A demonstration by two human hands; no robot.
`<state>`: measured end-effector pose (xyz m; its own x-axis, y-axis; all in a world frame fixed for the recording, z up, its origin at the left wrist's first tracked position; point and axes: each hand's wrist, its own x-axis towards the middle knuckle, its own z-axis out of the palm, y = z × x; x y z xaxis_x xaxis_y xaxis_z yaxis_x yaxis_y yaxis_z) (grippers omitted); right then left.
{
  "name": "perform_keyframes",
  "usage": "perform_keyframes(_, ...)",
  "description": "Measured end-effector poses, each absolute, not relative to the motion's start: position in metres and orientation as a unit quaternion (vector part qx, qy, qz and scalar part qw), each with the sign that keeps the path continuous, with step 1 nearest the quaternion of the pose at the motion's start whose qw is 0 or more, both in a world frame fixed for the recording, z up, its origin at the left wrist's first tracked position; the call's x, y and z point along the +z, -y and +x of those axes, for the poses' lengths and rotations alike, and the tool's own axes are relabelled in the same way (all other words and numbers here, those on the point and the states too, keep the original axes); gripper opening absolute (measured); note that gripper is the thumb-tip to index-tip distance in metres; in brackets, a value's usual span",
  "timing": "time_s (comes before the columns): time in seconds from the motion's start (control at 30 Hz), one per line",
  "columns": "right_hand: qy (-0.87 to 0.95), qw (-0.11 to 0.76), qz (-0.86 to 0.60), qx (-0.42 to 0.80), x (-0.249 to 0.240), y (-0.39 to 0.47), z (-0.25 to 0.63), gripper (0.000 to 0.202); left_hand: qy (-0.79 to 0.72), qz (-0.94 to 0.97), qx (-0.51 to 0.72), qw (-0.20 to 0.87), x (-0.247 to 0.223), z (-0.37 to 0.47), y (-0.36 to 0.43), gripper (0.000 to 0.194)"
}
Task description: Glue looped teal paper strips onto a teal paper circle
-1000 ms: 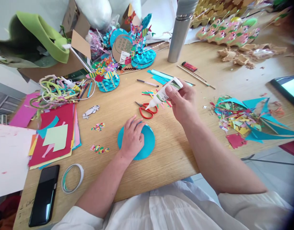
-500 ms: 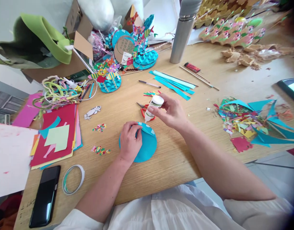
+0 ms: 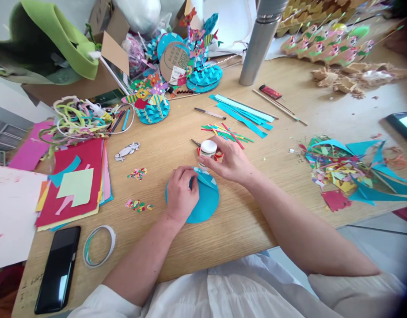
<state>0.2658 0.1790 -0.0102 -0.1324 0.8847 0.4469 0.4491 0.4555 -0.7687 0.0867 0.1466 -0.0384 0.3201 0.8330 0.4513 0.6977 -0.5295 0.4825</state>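
My right hand (image 3: 232, 160) grips a white glue bottle (image 3: 208, 149), tipped with its base up and its lower end over the far edge of a round blue paper disc (image 3: 206, 204). That end is mostly hidden behind the fingers. With curled fingers my left hand (image 3: 182, 192) holds the disc's lifted blue flap, which shows white patches along its rim. Red-handled scissors (image 3: 219, 155) lie behind the bottle, partly covered by it. Beyond them is a loose pile of coloured paper strips (image 3: 228, 132).
Two small heaps of paper bits (image 3: 137, 173) lie left of the disc. Farther left are coloured paper sheets (image 3: 87, 176), a tape roll (image 3: 113, 240) and a phone (image 3: 59, 269). A steel flask (image 3: 258, 48) stands behind; paper scraps (image 3: 336, 170) lie right.
My right hand has shifted slightly left and turned the glue bottle more upright, base up. The pile of strips behind shows more now. My left hand keeps its hold on the disc.
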Motion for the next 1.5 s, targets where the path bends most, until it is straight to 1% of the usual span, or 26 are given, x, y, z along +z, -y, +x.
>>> perform_keyframes(0.37,0.706,0.502,-0.451,0.215,-0.015,-0.180,0.256,0.033,-0.487,0.806,0.325,0.087,-0.038,0.086,-0.146,0.017)
perform_keyframes(0.8,0.716,0.472,-0.456,0.239,-0.008,-0.179,0.255,0.037,-0.496,0.800,0.326,0.089,-0.037,0.087,-0.145,0.019)
perform_keyframes(0.97,0.712,0.468,-0.468,0.234,-0.007,-0.179,0.260,0.034,-0.493,0.801,0.328,0.086,-0.038,0.087,-0.146,0.020)
perform_keyframes(1.1,0.725,0.440,-0.466,0.251,-0.005,-0.177,0.263,0.032,-0.494,0.804,0.323,0.078,-0.039,0.087,-0.147,0.020)
perform_keyframes(1.27,0.717,0.444,-0.473,0.256,-0.004,-0.176,0.265,0.033,-0.472,0.820,0.315,0.078,-0.038,0.088,-0.147,0.022)
perform_keyframes(1.43,0.710,0.435,-0.472,0.290,-0.003,-0.177,0.267,0.033,-0.434,0.848,0.293,0.075,-0.036,0.088,-0.147,0.027)
perform_keyframes(1.5,0.715,0.428,-0.469,0.293,-0.002,-0.177,0.270,0.031,-0.433,0.850,0.292,0.067,-0.037,0.087,-0.147,0.026)
